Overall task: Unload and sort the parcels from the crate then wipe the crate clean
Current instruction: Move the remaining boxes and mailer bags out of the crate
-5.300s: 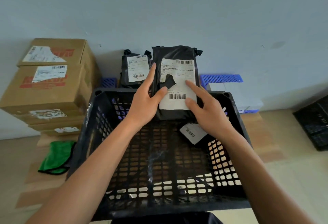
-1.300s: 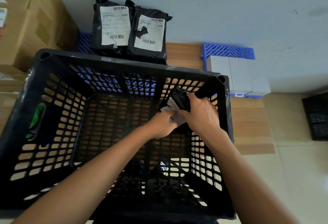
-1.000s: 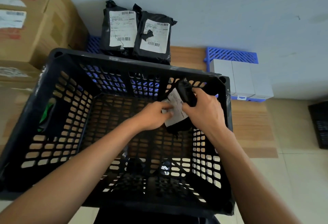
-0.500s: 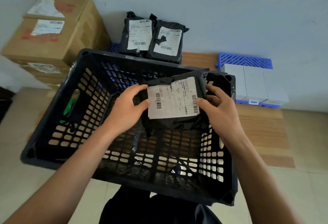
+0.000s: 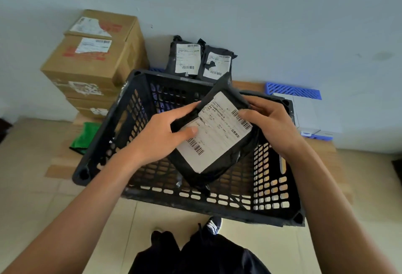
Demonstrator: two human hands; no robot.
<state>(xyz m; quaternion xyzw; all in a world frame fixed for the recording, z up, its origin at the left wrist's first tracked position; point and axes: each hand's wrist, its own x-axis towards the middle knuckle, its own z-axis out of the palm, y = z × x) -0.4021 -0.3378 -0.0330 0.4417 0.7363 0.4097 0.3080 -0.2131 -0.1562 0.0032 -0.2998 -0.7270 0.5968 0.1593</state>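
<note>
A black plastic-wrapped parcel (image 5: 215, 141) with a white shipping label is held tilted above the black slatted crate (image 5: 139, 104). My left hand (image 5: 158, 136) grips its left edge, thumb on the label. My right hand (image 5: 269, 123) grips its upper right corner. Two more black parcels (image 5: 200, 60) with labels lean upright against the wall behind the crate. No other parcel shows inside the crate.
Stacked cardboard boxes (image 5: 93, 60) stand at the back left. A green cloth (image 5: 84, 136) lies on the floor left of the crate. White boxes (image 5: 309, 115) sit on a blue slatted tray (image 5: 291, 91) at the right. My shoe (image 5: 212, 226) is just in front of the crate.
Both hands lifted the last parcel out of the crate's right corner, raised it above the rim and turned it to a slant. The view pulled back and up.
</note>
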